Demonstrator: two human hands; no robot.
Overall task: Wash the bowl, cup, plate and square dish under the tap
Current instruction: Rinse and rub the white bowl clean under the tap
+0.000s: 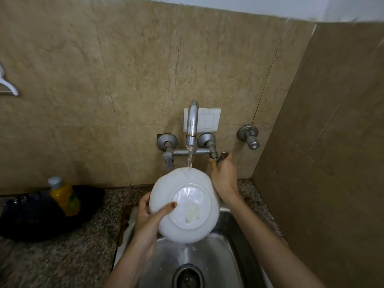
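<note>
Under the tap [192, 129], our left hand [145, 217] grips the white plate [185, 206] by its rim. We'd tilt it so water sheets across, while our right hand [225, 179] curls round the tap lever [223, 155].

pretty dim, soft overhead light, glare on the sink [226, 246], corners darken, wall lines bow from wide-angle lens, edges blurry

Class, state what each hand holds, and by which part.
Left hand grips the plate by its left rim; right hand grips the right tap handle.
</note>
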